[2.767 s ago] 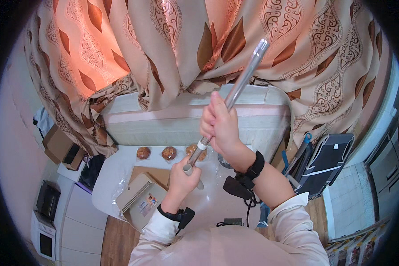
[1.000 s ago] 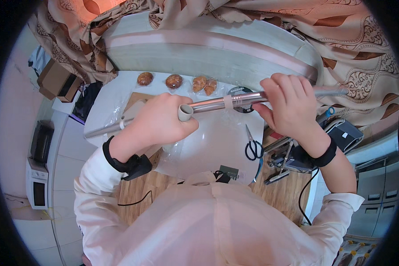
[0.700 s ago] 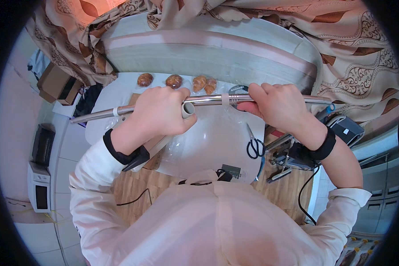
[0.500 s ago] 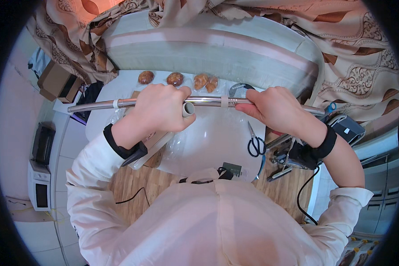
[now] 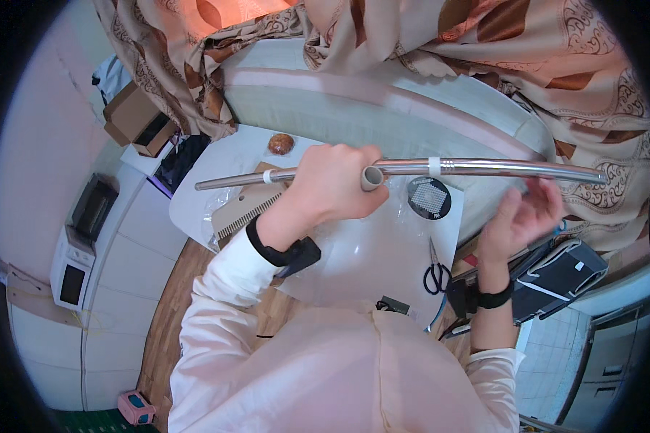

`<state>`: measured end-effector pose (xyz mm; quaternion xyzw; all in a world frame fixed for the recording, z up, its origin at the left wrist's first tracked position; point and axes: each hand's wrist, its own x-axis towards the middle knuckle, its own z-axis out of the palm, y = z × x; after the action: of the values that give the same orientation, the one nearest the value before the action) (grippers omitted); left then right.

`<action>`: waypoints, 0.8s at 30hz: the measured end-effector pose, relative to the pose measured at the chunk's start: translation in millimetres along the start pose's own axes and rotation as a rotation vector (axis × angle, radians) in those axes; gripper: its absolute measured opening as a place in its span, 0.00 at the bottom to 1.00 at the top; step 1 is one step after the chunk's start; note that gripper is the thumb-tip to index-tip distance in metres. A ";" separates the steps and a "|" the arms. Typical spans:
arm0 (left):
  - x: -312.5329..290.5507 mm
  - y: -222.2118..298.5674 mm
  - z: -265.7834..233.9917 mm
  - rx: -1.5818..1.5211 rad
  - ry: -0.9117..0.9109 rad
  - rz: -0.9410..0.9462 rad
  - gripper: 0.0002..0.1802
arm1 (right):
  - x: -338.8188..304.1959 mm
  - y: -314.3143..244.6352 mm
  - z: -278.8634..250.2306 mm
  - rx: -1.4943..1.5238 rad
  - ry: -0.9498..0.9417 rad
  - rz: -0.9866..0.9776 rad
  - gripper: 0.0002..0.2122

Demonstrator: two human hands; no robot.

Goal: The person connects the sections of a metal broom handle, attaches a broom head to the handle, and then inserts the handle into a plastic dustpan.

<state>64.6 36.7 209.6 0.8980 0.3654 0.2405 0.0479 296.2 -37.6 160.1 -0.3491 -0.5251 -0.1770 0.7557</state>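
Note:
My left hand [image 5: 336, 180] is wrapped round a long shiny metal pole [image 5: 513, 170] held level above the table. In the same fist sits a short white hollow tube or roll [image 5: 372, 178], its open end showing. White bands go round the pole at two places, one [image 5: 435, 166] right of my fist and one [image 5: 269, 176] left of it. My right hand [image 5: 523, 216] is off the pole, just below its right part, fingers apart and slightly blurred. Black-handled scissors [image 5: 437, 278] and a round black patterned disc [image 5: 430, 197] lie on the table beneath.
On the white table [image 5: 347, 263] are a wrapped brown bun [image 5: 280, 143] and a grey-brown piece with a toothed edge [image 5: 249, 209]. Patterned curtains [image 5: 592, 86] hang behind. A cardboard box [image 5: 137, 119] and a white microwave [image 5: 72, 278] stand left; a dark folded item [image 5: 563, 278] is at right.
My right hand has let go of the pole and moved right and down, its fingers opening. The left hand keeps its hold. The view has shifted, and the pole now sits further right.

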 end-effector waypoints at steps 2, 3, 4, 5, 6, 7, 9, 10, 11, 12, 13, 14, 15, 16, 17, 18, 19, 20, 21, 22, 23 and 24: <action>4.3 7.3 3.0 -0.023 0.022 -0.018 0.10 | -0.1 -4.4 17.2 0.247 -0.097 0.220 0.28; 8.6 10.1 6.2 -0.047 0.043 -0.044 0.10 | 2.1 -6.5 28.7 0.437 -0.130 0.269 0.29; 12.1 12.3 11.9 -0.054 0.042 -0.030 0.10 | 6.6 -10.7 36.0 0.512 -0.073 0.351 0.29; 13.2 10.8 16.9 -0.138 0.087 -0.008 0.08 | 12.6 -17.3 46.6 0.600 -0.020 0.436 0.29; 15.3 13.1 19.7 -0.226 0.127 0.023 0.06 | 20.2 -27.4 53.6 0.633 0.023 0.519 0.26; 19.6 18.4 21.0 -0.230 0.125 0.035 0.06 | 27.5 -30.9 58.1 0.625 0.029 0.511 0.26; 25.9 29.0 25.7 -0.195 0.008 0.050 0.10 | 40.7 -31.2 64.1 0.829 0.026 0.558 0.20; 30.6 25.8 30.9 -0.202 0.008 0.057 0.10 | 49.8 -29.3 65.8 0.847 -0.031 0.544 0.16; 33.5 17.0 34.8 -0.309 0.184 0.223 0.11 | 59.3 -28.3 63.4 0.855 -0.039 0.542 0.16; 34.5 10.5 34.1 -0.413 0.362 0.389 0.12 | 70.2 -21.0 55.7 0.924 -0.106 0.493 0.15; 28.6 4.6 30.3 -0.405 0.373 0.382 0.12 | 81.0 -17.2 47.8 0.996 -0.174 0.442 0.15; 22.1 -2.0 23.3 -0.846 0.294 0.261 0.13 | 92.5 -20.9 40.9 0.971 -0.135 0.435 0.16; 14.4 -7.6 16.3 -1.278 0.205 0.124 0.13 | 103.1 -29.5 33.4 0.951 -0.097 0.433 0.17; 6.6 -10.1 10.0 -1.318 0.232 0.077 0.11 | 113.1 -35.3 22.8 0.926 -0.189 0.439 0.18; -0.3 -6.4 -0.7 -1.312 0.244 0.075 0.11 | 121.9 -43.3 9.9 0.891 -0.275 0.437 0.20; -7.4 -2.1 -12.9 -1.204 0.107 -0.118 0.11 | 124.3 -51.5 3.3 0.815 -0.355 0.452 0.23; -14.5 -0.8 -19.8 -1.086 -0.031 -0.303 0.12 | 118.3 -52.6 2.3 0.815 -0.351 0.447 0.23; -25.7 -3.9 -18.5 -0.932 0.050 -0.194 0.15 | 109.7 -54.2 2.2 0.681 -0.472 0.609 0.21; -38.3 -9.1 -16.6 -0.765 0.147 -0.116 0.18 | 101.8 -53.9 3.2 0.536 -0.588 0.764 0.20; -47.1 -9.3 -25.5 -0.738 0.117 -0.109 0.21 | 91.2 -57.3 8.8 0.379 -0.708 0.780 0.19; -55.0 -24.4 -20.8 -0.895 0.176 0.015 0.21 | 79.4 -61.0 16.3 0.235 -0.838 0.791 0.18; -59.7 -23.5 -24.3 -0.979 0.182 0.035 0.19 | 69.2 -60.7 13.0 0.198 -0.926 0.700 0.16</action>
<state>1.5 11.1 201.1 0.7515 0.1972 0.4620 0.4278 275.7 -63.6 246.9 -0.4703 -0.6680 0.3041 0.4900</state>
